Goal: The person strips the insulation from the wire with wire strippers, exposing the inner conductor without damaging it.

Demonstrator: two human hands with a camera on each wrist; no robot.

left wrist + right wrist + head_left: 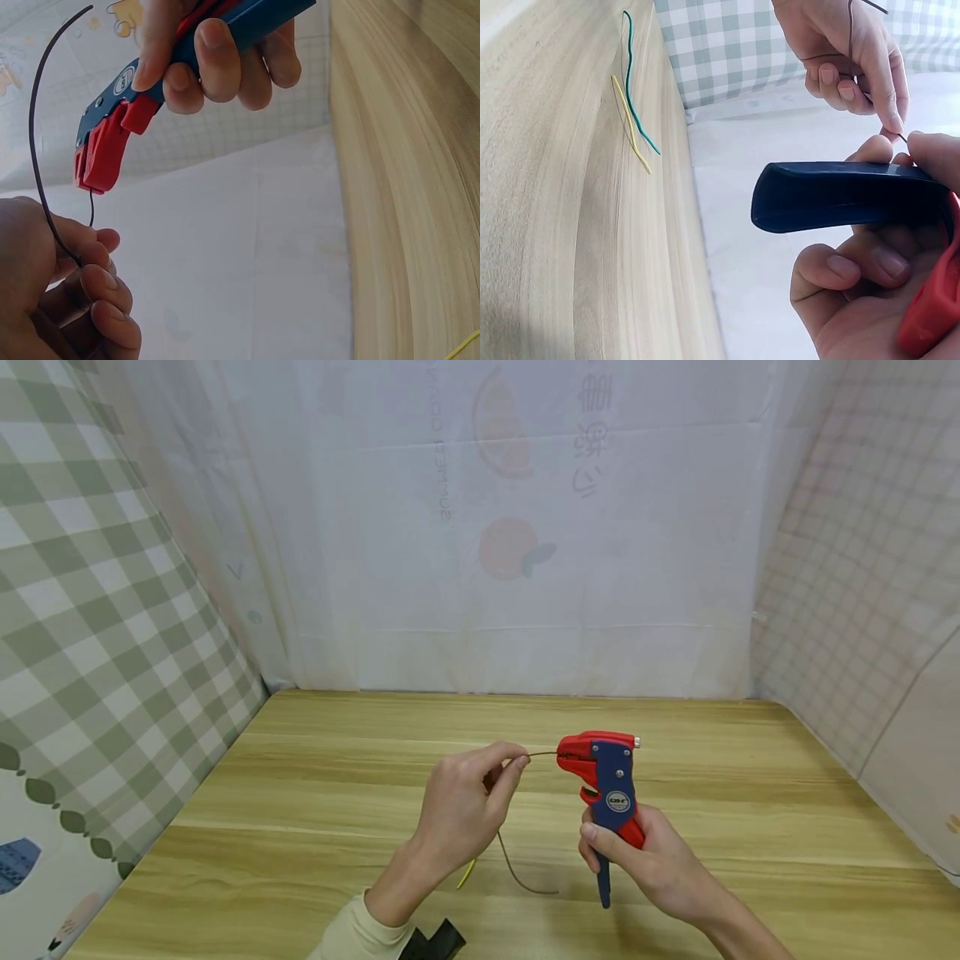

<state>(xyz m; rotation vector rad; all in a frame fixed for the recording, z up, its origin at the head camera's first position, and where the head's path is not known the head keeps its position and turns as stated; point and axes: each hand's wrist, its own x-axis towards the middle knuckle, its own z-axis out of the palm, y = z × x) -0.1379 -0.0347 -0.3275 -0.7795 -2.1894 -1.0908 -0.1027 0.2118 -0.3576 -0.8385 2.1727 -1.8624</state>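
Observation:
A red and blue wire stripper [611,777] stands upright over the table, its handle held by my right hand [660,860]. My left hand [465,806] pinches a thin brown wire [542,753] between thumb and index finger. One end of that wire reaches the stripper's red jaws; the left wrist view shows it meeting their tip, though how deep it sits is hidden. The wire's other end hangs in a curve below the left hand. In the right wrist view the blue handle [840,199] lies across the right hand's fingers.
A yellow wire [632,127] and a green wire [630,82] lie on the wooden table [337,760]. A green checked cloth [90,568] hangs on the left, a white printed sheet [375,568] at the back, and a pale gridded sheet [832,568] on the right.

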